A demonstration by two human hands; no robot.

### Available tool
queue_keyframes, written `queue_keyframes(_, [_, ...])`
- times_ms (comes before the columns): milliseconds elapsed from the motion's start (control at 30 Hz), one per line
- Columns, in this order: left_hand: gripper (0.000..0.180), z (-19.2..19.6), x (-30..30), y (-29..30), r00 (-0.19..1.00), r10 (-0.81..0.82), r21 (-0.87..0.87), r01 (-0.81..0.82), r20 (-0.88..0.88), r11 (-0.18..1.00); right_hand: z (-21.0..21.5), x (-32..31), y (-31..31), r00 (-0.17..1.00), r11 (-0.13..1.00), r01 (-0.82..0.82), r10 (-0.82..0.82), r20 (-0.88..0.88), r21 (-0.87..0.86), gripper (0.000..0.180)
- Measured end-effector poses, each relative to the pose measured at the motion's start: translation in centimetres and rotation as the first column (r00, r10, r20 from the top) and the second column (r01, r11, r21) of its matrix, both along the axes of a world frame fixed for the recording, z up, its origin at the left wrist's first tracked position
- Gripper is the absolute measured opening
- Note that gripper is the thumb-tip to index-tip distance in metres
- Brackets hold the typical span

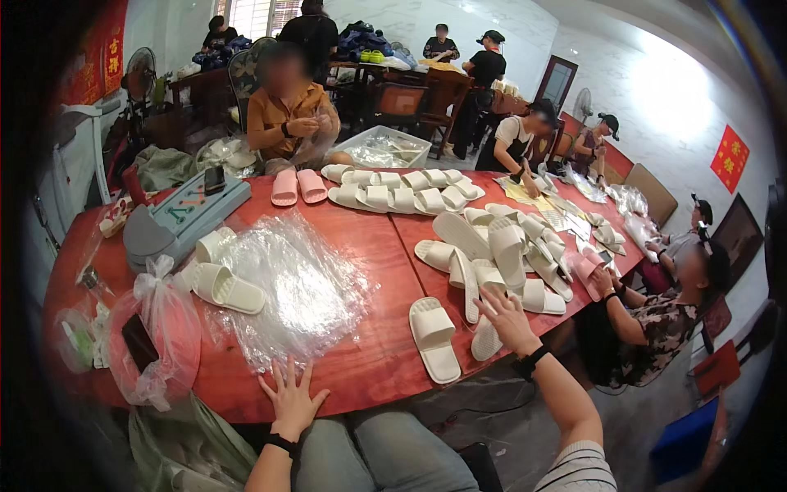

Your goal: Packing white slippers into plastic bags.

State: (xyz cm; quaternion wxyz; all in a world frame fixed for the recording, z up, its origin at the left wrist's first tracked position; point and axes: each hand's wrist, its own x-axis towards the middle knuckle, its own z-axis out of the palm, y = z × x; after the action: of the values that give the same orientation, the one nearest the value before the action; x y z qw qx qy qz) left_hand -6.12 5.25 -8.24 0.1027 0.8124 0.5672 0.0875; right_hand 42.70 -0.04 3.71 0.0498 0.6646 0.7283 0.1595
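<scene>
Slippers (507, 250) crowd my feed's centre-right; left hand (293, 402) and right hand (510, 323) spread, empty; the upper-centre bin (424, 152) holds clear plastic (381, 149).

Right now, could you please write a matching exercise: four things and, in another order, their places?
1. Left bare hand
2. Right bare hand
3. Pair of pink slippers
4. Translucent rectangular bin

A. Beyond the red table
B. By the heaped white slippers
C. At the crumpled clear plastic
D. On the table, far side

1-C; 2-B; 3-D; 4-A
</scene>
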Motion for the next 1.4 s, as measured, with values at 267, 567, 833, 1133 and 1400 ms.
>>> queue_keyframes(267, [0.077,-0.5,-0.3,0.2,1.000,0.004,0.012,-0.004,0.011,1.000,-3.6,3.6,-1.5,0.992,0.961,0.123,-0.129,-0.010,-0.249,0.101])
queue_keyframes(567, [0.077,0.0,-0.1,0.0,0.999,0.003,-0.010,-0.003,0.040,1.000,-4.9,3.7,-2.6,0.978,0.933,0.200,-0.210,-0.002,-0.298,0.121])
queue_keyframes(833, [0.077,-0.1,-0.8,-0.1,1.000,0.005,-0.013,-0.005,0.025,1.000,-8.1,0.6,-1.3,0.469,0.965,0.260,-0.143,-0.872,-0.019,0.026])
queue_keyframes(1133, [0.077,0.4,0.1,0.1,1.000,0.004,-0.054,-0.003,0.015,0.999,-11.2,-0.3,3.3,0.254,0.923,0.337,-0.280,-0.926,-0.187,0.034])
queue_keyframes(1400, [0.075,-0.8,-0.7,-0.1,1.000,0.019,0.043,-0.019,-0.011,0.999,-9.4,-3.4,-0.2,0.897,0.890,0.221,-0.025,-0.441,0.398,0.049])
